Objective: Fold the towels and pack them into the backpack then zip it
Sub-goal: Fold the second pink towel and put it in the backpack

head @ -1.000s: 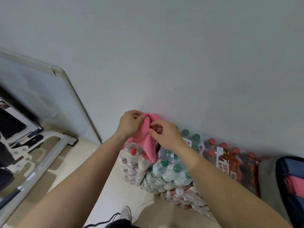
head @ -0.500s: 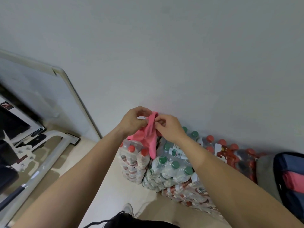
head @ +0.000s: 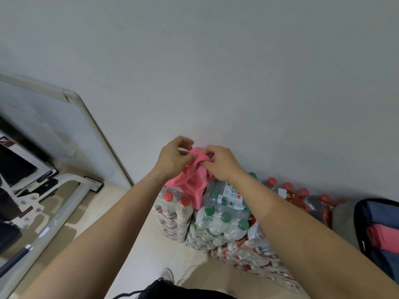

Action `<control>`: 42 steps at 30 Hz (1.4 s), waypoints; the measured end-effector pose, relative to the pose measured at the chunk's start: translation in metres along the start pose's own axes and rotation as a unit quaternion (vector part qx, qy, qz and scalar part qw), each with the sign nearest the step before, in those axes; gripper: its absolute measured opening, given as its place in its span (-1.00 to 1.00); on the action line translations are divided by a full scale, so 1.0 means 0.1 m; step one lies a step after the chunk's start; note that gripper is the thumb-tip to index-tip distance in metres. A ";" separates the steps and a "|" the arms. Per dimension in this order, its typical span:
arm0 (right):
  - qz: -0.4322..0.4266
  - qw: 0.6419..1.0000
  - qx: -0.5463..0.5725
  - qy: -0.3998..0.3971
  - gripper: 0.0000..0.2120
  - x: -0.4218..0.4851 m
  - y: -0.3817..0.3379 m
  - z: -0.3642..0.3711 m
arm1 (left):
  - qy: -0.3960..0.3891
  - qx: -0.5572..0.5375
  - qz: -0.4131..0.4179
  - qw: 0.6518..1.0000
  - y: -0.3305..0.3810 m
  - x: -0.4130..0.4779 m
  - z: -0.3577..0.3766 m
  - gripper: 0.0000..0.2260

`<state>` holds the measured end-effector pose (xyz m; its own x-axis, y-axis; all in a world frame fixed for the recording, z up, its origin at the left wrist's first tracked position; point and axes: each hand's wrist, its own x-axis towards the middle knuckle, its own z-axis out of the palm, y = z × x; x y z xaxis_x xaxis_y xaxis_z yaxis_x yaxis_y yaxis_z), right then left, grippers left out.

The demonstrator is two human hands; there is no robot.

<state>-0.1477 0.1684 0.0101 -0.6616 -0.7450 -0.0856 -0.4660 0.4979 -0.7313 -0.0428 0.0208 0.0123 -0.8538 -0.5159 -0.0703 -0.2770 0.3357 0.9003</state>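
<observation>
A pink towel [head: 194, 182] hangs bunched in the air in front of me, above the stacked bottle packs. My left hand [head: 172, 156] pinches its top edge on the left. Close beside it, my right hand [head: 220, 162] grips the same top edge with curled fingers. The towel's lower part droops down between the packs. An open dark backpack [head: 360, 225] lies at the far right, with folded blue and pink towels [head: 382, 234] showing inside it.
Shrink-wrapped packs of water bottles [head: 218, 223] with red and green caps stand against the grey wall. A whiteboard [head: 43, 117] leans at the left, on a white frame [head: 64, 190]. A shoe [head: 167, 276] shows on the pale floor below.
The towel has opened out from a narrow strip into a wider bunch. Both hands stay at its top edge, shifting their grip slightly.
</observation>
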 end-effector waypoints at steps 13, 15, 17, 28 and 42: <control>-0.002 0.997 0.031 -0.070 -0.67 0.05 -0.16 -0.06 | -0.013 0.077 0.050 0.996 -0.08 -0.11 -0.08 -0.94; -0.021 0.997 -0.009 -0.079 -0.67 0.11 -0.15 -0.05 | -0.013 0.065 0.065 0.996 -0.04 -0.13 -0.09 -0.94; -0.018 0.993 -0.015 -0.112 -0.75 0.14 -0.15 -0.06 | -0.003 0.047 0.071 0.996 -0.02 -0.13 -0.11 -0.94; -0.037 0.999 0.026 -0.027 -0.78 0.01 -0.19 -0.63 | -0.060 0.076 0.042 0.994 0.14 -0.15 -0.06 -0.84; -0.038 0.986 -0.080 0.141 -0.68 -0.31 0.08 -1.84 | 0.098 0.161 0.107 0.976 0.70 0.21 -0.19 -0.83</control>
<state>-0.2390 0.2773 0.1320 -0.7475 -0.6413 0.1730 -0.5923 0.5256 -0.6107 -0.0717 0.0182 0.0825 -0.8154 -0.5371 0.2162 -0.2529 0.6664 0.7014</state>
